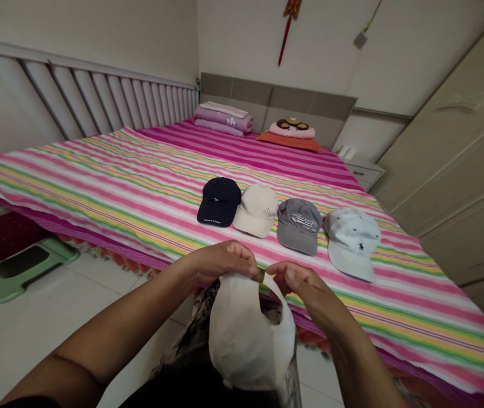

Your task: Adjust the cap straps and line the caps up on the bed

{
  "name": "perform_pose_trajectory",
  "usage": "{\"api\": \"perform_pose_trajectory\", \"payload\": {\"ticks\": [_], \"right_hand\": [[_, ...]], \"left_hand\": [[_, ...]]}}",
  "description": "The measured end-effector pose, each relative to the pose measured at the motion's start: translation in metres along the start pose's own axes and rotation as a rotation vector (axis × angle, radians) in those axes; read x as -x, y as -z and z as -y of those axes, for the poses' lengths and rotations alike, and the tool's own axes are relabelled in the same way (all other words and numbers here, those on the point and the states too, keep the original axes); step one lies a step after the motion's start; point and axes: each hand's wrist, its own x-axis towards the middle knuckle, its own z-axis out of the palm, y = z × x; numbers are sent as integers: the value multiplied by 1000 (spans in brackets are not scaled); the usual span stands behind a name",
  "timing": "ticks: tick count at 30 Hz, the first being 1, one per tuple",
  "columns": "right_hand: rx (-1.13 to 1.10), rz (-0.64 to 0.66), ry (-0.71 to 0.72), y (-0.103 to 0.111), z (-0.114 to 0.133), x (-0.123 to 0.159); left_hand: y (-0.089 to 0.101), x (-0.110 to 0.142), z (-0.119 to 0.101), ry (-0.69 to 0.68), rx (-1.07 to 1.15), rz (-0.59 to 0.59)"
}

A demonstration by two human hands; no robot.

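A cream baseball cap (242, 334) hangs in front of my body with its back opening and strap facing up. My left hand (225, 263) pinches the strap close to its brass-coloured buckle (259, 276). My right hand (299, 280) has its thumb and fingers closed on the strap at the other side of the opening. Beyond my hands, a navy cap (220, 201), a beige cap (257, 209), a grey cap (299, 225) with white lettering and a pale blue cap (352, 241) lie in a row on the striped bed.
The bed (110, 181) has a white slatted rail (97, 93) on the left. Folded purple bedding (223, 120) and a pink-and-orange pile (292, 136) lie by the headboard (246, 90). A green stool (21, 266) stands at left; a wardrobe (458, 153) stands at right.
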Motion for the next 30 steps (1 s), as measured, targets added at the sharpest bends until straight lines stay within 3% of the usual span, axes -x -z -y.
{"api": "perform_pose_trajectory", "payload": {"ticks": [5, 12, 25, 30], "right_hand": [[-183, 135, -112, 12, -24, 2], [-482, 23, -25, 5, -25, 7], [-572, -46, -17, 3, -20, 8], [-551, 34, -101, 10, -26, 7]], "left_hand": [[2, 1, 1, 3, 83, -18], [3, 1, 2, 22, 88, -16], [1, -5, 11, -87, 225, -71], [8, -7, 9, -135, 389, -70]]}}
